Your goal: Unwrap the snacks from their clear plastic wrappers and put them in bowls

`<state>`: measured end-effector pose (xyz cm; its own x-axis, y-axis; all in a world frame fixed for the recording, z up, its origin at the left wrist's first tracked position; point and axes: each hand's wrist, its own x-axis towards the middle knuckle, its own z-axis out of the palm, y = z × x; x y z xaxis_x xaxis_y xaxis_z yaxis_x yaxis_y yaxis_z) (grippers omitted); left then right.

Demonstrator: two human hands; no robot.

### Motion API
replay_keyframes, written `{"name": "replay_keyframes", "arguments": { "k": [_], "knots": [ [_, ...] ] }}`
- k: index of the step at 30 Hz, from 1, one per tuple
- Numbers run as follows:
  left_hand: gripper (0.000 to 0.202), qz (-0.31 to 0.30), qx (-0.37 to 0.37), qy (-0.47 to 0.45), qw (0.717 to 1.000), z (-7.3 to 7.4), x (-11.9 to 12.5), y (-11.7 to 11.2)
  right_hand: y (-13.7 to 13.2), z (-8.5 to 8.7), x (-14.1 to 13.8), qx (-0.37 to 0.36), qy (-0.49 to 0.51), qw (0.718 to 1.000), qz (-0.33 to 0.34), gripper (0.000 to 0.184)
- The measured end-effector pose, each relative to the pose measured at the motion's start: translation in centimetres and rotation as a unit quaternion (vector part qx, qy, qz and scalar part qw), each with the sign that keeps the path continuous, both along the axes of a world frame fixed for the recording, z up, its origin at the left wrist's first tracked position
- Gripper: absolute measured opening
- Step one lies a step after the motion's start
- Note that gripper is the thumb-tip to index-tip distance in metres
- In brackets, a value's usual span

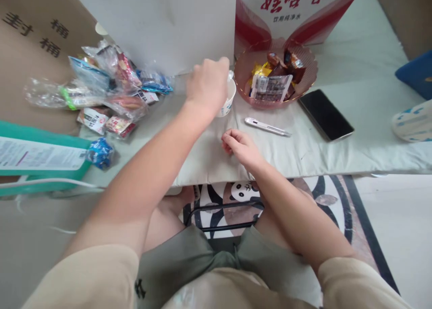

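Note:
My left hand [207, 86] reaches forward over the pale green table [337, 156] and its closed fingers sit on the rim of a small white cup [229, 100]. What they pinch there is hidden. My right hand [238, 147] rests on the table near the front edge, fingers curled in loosely with nothing visible in them. A white utility knife [266, 127] lies just beyond it. A pink scalloped bowl [305, 52] holding wrapped snacks [272, 86] stands to the right of the cup.
A heap of snack packets [111, 88] lies at the left, with a green box [40, 156] nearer me. A black phone [326, 114] lies right of the bowl. A white board [162, 25] and a red-printed carton [293, 7] stand behind. A blue object [416, 73] is at the far right.

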<state>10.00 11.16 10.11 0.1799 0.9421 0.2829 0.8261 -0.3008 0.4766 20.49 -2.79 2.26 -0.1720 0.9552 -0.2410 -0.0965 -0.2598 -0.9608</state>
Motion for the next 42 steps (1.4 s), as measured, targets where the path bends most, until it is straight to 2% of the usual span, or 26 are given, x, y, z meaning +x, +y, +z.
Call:
{"name": "replay_keyframes", "arguments": {
  "k": [3,5,6,8,11,12,13,14,15,17,19,20,23,25,27,31,35,38,40,41,42],
  "knots": [
    [0.033,-0.086,-0.094,-0.087,0.988,-4.3,0.7,5.9,0.3,0.3,0.1,-0.021,0.014,1.000,-0.001,0.023],
    [0.034,-0.127,-0.192,-0.053,0.972,-6.7,0.5,8.7,0.4,0.5,0.2,-0.032,0.021,0.999,0.001,0.021],
    [0.033,-0.139,-0.213,-0.050,0.966,-7.2,0.4,9.6,0.5,0.5,0.3,-0.035,0.022,0.999,0.001,0.020],
    [0.031,-0.150,-0.274,-0.024,0.950,-6.6,0.3,10.0,0.5,0.6,0.4,-0.039,0.022,0.999,0.003,0.019],
    [0.029,-0.115,-0.353,0.054,0.927,-2.8,0.4,7.6,0.5,0.6,0.5,-0.046,0.022,0.999,0.001,0.020],
    [0.027,-0.103,-0.330,0.067,0.936,-1.3,0.2,6.0,0.5,0.6,0.5,-0.047,0.021,0.999,-0.001,0.021],
    [0.025,-0.085,-0.259,0.030,0.962,-0.1,-0.1,4.1,0.5,0.6,0.5,-0.047,0.018,0.999,-0.005,0.022],
    [0.023,-0.056,-0.150,-0.060,0.985,0.7,-0.7,1.9,0.5,0.6,0.5,-0.047,0.013,0.999,-0.008,0.022],
    [0.020,-0.034,-0.048,-0.152,0.987,1.1,-1.6,-0.5,0.5,0.6,0.5,-0.046,0.009,0.999,-0.010,0.022],
    [0.017,-0.003,0.124,-0.289,0.949,0.2,-4.0,-5.1,0.3,0.5,0.4,-0.040,-0.002,0.999,-0.010,0.022],
    [0.012,0.092,0.184,-0.324,0.923,-2.0,-7.2,-8.9,0.1,0.4,0.2,-0.024,-0.018,1.000,-0.010,0.022],
    [0.010,0.153,0.193,-0.294,0.924,-3.2,-8.9,-10.4,-0.1,0.3,0.1,-0.015,-0.030,0.999,-0.011,0.023],
    [0.025,0.319,0.152,-0.149,0.923,-5.5,-14.1,-13.0,-0.7,-0.1,-0.1,0.012,-0.073,0.997,-0.017,0.024],
    [0.033,0.390,0.095,-0.081,0.913,-5.7,-17.3,-13.7,-1.0,-0.3,-0.2,0.029,-0.095,0.995,-0.015,0.024],
    [0.038,0.423,0.050,-0.042,0.904,-5.5,-20.1,-14.0,-1.2,-0.5,-0.2,0.043,-0.106,0.993,-0.014,0.024],
    [0.039,0.420,0.002,-0.032,0.907,-6.0,-24.1,-14.6,-1.5,-0.4,-0.4,0.047,-0.126,0.991,-0.015,0.022],
    [0.015,0.413,0.019,-0.063,0.908,-6.7,-25.7,-15.5,-1.5,-0.1,-0.6,0.055,-0.148,0.987,-0.016,0.021],
    [0.008,0.363,0.099,-0.114,0.920,-5.9,-24.5,-16.4,-1.5,0.0,-0.6,0.055,-0.148,0.987,-0.018,0.021],
    [0.006,0.295,0.159,-0.208,0.919,-5.2,-22.5,-16.7,-1.6,0.0,-0.7,0.052,-0.150,0.987,-0.016,0.021],
    [0.007,0.264,0.179,-0.285,0.904,-5.0,-21.2,-16.7,-1.7,0.0,-0.7,0.052,-0.151,0.987,-0.013,0.021],
    [0.011,0.226,0.163,-0.368,0.887,-5.1,-19.8,-16.6,-1.8,0.0,-0.6,0.054,-0.151,0.987,-0.009,0.021]
  ]
}}
